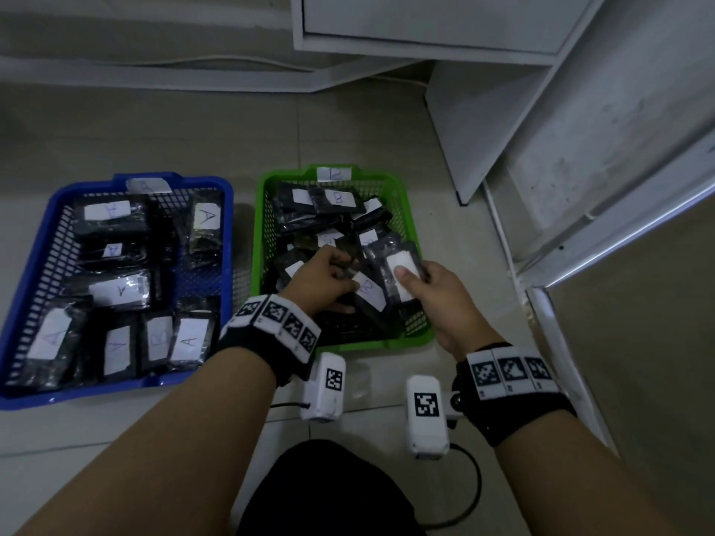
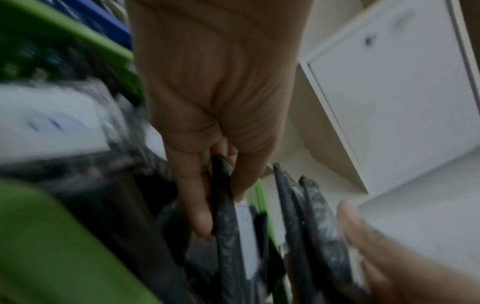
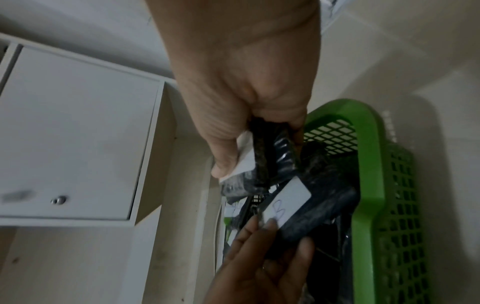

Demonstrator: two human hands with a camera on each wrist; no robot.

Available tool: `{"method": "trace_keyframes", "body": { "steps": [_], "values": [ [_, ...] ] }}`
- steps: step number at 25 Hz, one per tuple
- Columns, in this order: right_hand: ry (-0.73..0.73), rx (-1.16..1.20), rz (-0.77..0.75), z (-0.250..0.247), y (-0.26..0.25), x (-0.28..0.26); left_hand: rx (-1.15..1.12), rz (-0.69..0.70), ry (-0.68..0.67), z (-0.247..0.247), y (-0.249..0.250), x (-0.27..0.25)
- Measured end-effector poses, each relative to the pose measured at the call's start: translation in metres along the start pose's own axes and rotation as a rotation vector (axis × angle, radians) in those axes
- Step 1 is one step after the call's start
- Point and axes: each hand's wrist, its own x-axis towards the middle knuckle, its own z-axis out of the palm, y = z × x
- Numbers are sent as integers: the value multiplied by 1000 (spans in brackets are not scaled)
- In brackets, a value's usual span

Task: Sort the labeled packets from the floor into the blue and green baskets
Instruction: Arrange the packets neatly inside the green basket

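Note:
Both hands are over the green basket [image 1: 350,345], which holds several black packets with white "B" labels. My left hand [image 1: 340,278] pinches a black packet labeled B [image 1: 367,292] by its edge; the left wrist view shows fingers and thumb [image 2: 200,216] clamped on that dark packet [image 2: 226,222]. My right hand [image 1: 414,274] grips a thin stack of black packets [image 1: 398,261], thumb pressed on the white label [image 3: 244,162]. The right wrist view shows the B packet [image 3: 309,207] just below the right hand's stack. The blue basket [image 1: 77,392] at the left holds several packets labeled A.
White cabinet panels [image 1: 503,121] stand right of the green basket, and a shelf unit [image 1: 425,25] hangs behind it. A black-clothed knee [image 1: 329,493] and a cable [image 1: 472,485] lie near me. The baskets sit on a pale tiled floor [image 1: 193,129].

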Motion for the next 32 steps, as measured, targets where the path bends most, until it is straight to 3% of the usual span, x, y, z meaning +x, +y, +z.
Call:
{"method": "trace_keyframes", "body": {
  "steps": [7, 8, 9, 11, 12, 14, 17, 19, 22, 25, 28, 30, 32],
  "values": [
    [-265, -196, -24, 38, -7, 9, -275, 80, 7, -38, 0, -34],
    [-267, -222, -31, 40, -8, 13, -185, 100, 73, -44, -1, -31],
    [-247, -229, -44, 41, -11, 16, 42, 142, 183, -51, -1, -26],
    [-179, -195, -64, 41, -16, 21, 828, 238, 382, -64, -5, -16],
    [-156, -170, -74, 42, -18, 22, 1086, 250, 420, -67, -9, -10],
    [-138, -139, -76, 42, -23, 26, 1290, 180, 358, -68, -14, -3],
    [-151, -59, -10, 45, -28, 34, 1313, 140, 321, -64, -18, 3],
    [-184, -23, 29, 49, -29, 42, 1223, 193, 379, -67, -18, 2],
    [-312, 39, 61, 61, -26, 45, 666, 305, 410, -79, -15, -1],
    [-447, 44, 76, 71, -24, 43, 270, 239, 379, -86, -9, -5],
    [-484, -33, 56, 68, -24, 43, -85, 125, 255, -78, 2, -9],
    [-408, -25, 39, 58, -24, 47, -173, 126, 216, -68, 6, -6],
    [-286, -22, 3, 46, -25, 50, 15, 169, 265, -56, 5, 4]
  ]
}}
